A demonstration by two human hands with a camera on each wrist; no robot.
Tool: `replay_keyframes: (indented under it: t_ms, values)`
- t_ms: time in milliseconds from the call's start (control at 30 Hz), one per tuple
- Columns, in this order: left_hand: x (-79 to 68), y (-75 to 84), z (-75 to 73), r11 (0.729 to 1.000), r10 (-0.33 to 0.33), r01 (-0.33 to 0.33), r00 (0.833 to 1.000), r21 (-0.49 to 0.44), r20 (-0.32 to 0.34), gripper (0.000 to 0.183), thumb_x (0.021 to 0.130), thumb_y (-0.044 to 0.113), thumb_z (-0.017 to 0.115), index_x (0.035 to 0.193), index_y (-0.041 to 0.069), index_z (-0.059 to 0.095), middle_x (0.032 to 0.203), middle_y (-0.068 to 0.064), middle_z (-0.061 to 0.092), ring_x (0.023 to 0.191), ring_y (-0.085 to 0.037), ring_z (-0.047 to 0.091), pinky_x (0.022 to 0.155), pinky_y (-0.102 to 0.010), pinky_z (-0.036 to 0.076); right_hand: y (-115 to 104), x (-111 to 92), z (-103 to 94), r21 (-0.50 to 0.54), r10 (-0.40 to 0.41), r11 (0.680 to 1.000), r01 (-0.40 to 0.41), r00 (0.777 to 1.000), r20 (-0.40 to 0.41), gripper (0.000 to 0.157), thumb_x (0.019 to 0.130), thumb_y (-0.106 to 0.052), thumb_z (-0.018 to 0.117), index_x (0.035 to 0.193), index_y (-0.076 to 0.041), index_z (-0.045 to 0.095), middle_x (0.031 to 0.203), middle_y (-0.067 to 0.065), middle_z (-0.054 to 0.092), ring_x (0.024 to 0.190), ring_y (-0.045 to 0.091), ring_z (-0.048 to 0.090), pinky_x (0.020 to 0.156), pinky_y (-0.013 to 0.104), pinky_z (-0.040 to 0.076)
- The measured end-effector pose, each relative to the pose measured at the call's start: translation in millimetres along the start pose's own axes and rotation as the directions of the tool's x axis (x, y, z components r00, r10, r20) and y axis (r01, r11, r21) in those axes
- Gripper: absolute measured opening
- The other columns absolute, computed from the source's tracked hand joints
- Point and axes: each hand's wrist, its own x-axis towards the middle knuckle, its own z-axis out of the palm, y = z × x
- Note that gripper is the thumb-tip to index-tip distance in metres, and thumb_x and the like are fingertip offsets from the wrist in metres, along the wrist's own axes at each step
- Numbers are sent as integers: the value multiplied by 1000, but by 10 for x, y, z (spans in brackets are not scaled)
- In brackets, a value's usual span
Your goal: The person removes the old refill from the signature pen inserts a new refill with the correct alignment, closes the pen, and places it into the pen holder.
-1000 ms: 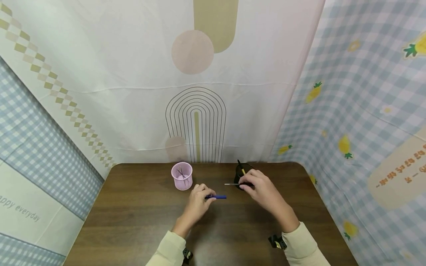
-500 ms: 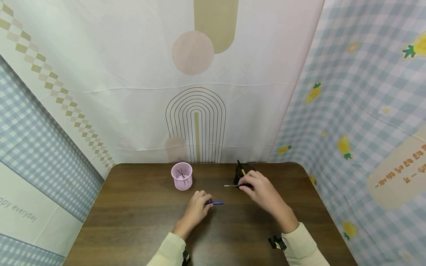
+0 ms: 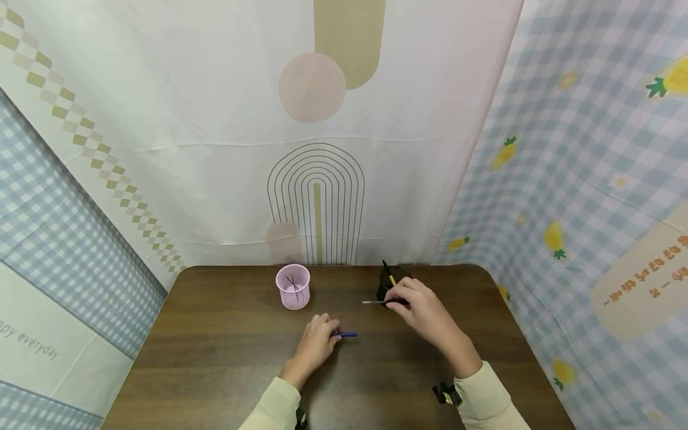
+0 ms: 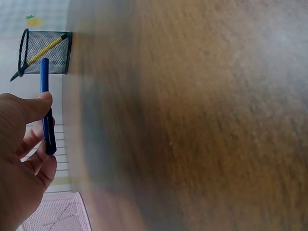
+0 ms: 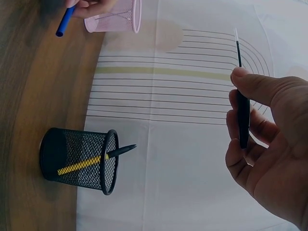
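My left hand (image 3: 316,341) pinches a blue pen (image 4: 44,77) between thumb and fingertips, low over the table; in the left wrist view its clip end lies toward the palm. My right hand (image 3: 421,307) grips a black pen barrel (image 5: 243,120) with a thin dark refill-like stick (image 5: 239,55) out of its end, pale at the tip and pointing left in the head view. Just behind the right hand stands a black mesh pen holder (image 5: 84,139). Inside it leans a yellow and black pen (image 5: 79,166). Fingers partly cover the held barrel.
A pink mesh cup (image 3: 294,303) stands at the back of the table, beyond the left hand, with thin dark sticks (image 3: 292,280) in it. The brown table (image 3: 226,358) ends at a white patterned curtain (image 3: 231,197).
My left hand has drawn the blue pen down toward the near side and slightly left, away from the right hand. The right hand stays nearly still, keeping its hold.
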Motion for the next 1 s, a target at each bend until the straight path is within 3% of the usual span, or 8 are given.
replay_keyframes:
  t_ms: [200, 533, 733, 1000]
  values:
    - [-42, 0, 49, 1000, -11, 11, 998, -5, 60, 15, 83, 14, 85, 87, 16, 71, 83, 4, 56, 78, -16, 50, 68, -31, 42, 4, -9, 3, 11, 2, 1000, -2, 1000, -2, 16, 85, -10, 83, 96, -18, 75, 97, -8, 65, 87, 9, 59, 74, 30, 53]
    - [-131, 23, 143, 998, 56, -54, 993, -24, 102, 15, 82, 13, 86, 85, 17, 71, 80, 5, 55, 77, -14, 50, 67, -29, 42, 5, 4, -2, 5, -2, 1000, 2, 1000, -6, 15, 84, -10, 84, 95, -17, 75, 96, -8, 65, 87, 9, 59, 74, 31, 53]
    - [-173, 30, 161, 999, 45, -41, 988, -24, 148, 15, 83, 14, 85, 84, 19, 71, 79, 7, 53, 76, -11, 49, 65, -27, 41, 5, 10, 3, 6, -3, 1000, 3, 1000, -3, 15, 85, -11, 84, 95, -17, 75, 96, -9, 65, 87, 8, 58, 74, 30, 52]
    - [-206, 25, 177, 998, 53, -49, 989, -35, 140, 16, 81, 14, 86, 85, 19, 71, 79, 8, 53, 77, -10, 48, 66, -26, 41, 0, 13, 4, 3, 0, 1000, 0, 1000, 4, 14, 85, -11, 83, 95, -17, 75, 95, -9, 65, 86, 8, 57, 73, 30, 51]
